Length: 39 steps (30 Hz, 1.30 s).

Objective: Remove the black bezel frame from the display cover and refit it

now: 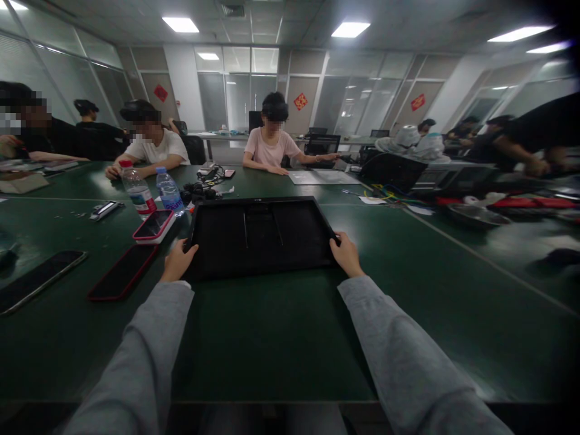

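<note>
A flat black panel (260, 235), like the back of a monitor, lies on the green table (281, 338) straight ahead of me. My left hand (177, 261) grips its near left corner with fingers curled over the edge. My right hand (347, 254) grips the near right corner the same way. Both arms are in grey sleeves.
Left of the panel lie a red-cased phone (123, 272), a pink-cased phone (154, 226), another phone (38, 279) and two water bottles (138, 192). Cables (199, 192) lie behind. Several people sit across and at the left. Equipment and wires (435, 181) crowd the right.
</note>
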### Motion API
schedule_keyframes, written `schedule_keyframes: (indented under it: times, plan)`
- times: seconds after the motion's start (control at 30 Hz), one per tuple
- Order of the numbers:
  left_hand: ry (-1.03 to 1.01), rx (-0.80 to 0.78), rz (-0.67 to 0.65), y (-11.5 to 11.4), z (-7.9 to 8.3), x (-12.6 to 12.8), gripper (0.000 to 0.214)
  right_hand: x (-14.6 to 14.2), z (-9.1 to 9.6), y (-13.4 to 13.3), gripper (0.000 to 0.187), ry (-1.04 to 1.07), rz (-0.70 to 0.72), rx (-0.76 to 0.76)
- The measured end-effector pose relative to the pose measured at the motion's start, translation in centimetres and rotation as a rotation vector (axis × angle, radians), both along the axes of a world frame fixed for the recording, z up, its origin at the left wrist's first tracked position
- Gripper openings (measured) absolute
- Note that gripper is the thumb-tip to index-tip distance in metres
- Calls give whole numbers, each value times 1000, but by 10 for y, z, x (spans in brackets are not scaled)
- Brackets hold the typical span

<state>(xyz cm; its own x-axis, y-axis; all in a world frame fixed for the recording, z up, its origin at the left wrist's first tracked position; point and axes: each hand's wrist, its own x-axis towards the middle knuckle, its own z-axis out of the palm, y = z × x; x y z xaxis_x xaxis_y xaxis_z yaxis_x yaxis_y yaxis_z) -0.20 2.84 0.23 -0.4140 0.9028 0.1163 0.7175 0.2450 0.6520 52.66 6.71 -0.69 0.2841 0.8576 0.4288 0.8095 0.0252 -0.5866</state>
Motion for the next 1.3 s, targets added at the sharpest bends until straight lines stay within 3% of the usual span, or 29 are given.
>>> schedule_keyframes:
  times: [0.57, 0.93, 1.13, 1.3]
  plan:
    - [0, 6, -11, 4, -7, -5, 55, -1, 2, 0, 42, -20, -3, -14]
    - [214, -88, 9, -14, 16, 11, 62, -8, 8, -7, 45, -166, -52, -61]
    - [315, -31, -18, -14, 16, 12, 58, -22, 14, -14, 50, -343, -140, 103]
    - [317, -35, -20, -17, 20, 15, 58, -44, 16, -21, 49, -380, -20, 184]
